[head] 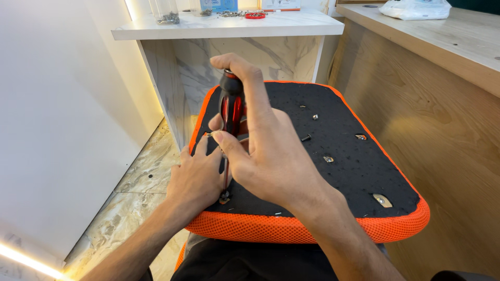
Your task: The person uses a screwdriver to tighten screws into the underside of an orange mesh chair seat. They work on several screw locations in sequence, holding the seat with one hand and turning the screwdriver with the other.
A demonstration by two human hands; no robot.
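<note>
The right hand (271, 156) is clamped around a red-and-black screwdriver (230, 106), upright, tip at a screw (224, 197) in the black seat base (333, 135). The left hand (195, 177) rests flat beside it, fingers spread. Orange mesh edges the seat; marble floor (140, 182), white shelf (229, 26) and wooden counter (432, 104) surround it.

Head camera, looking down and forward

It sits close above an upturned seat cushion (333, 151), facing a marble-topped counter (229, 26) beyond; only this view exists.
</note>
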